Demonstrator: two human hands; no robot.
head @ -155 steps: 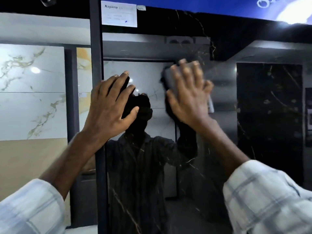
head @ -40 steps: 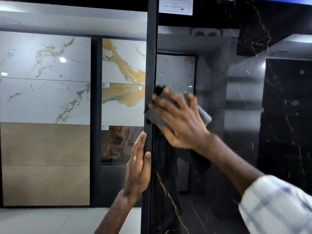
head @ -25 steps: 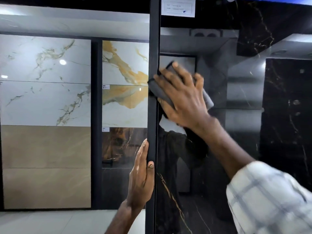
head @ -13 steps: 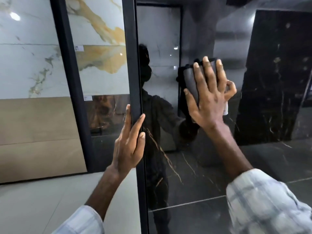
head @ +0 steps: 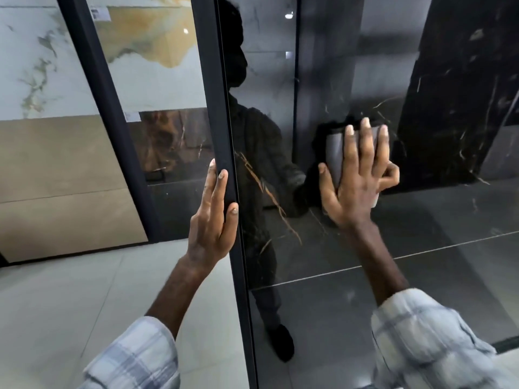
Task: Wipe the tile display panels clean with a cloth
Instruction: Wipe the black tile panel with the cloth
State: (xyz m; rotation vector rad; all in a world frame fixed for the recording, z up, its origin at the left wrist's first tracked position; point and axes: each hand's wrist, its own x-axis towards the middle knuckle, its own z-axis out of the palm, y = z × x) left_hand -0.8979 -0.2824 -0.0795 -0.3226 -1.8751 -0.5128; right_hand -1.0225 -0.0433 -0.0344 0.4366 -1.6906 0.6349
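A glossy black tile panel [head: 337,276] with thin gold veins fills the right half of the view and reflects a person. My right hand [head: 356,186] presses a folded grey cloth [head: 334,153] flat against it, fingers mostly straight and pointing up; the little finger curls at the cloth's right edge. My left hand [head: 210,228] rests on the panel's black frame edge [head: 222,108], fingers straight along it and the thumb on the front face.
Behind the panel to the left stand other display tiles: white marble [head: 33,51], beige [head: 56,178], gold-veined [head: 154,51] and dark brown [head: 174,136], split by a dark post [head: 112,122]. Light floor tiles [head: 70,304] lie below.
My right hand has carried the cloth from the panel's upper left edge down and to the right. The view has tilted downward. My left hand stays on the frame edge.
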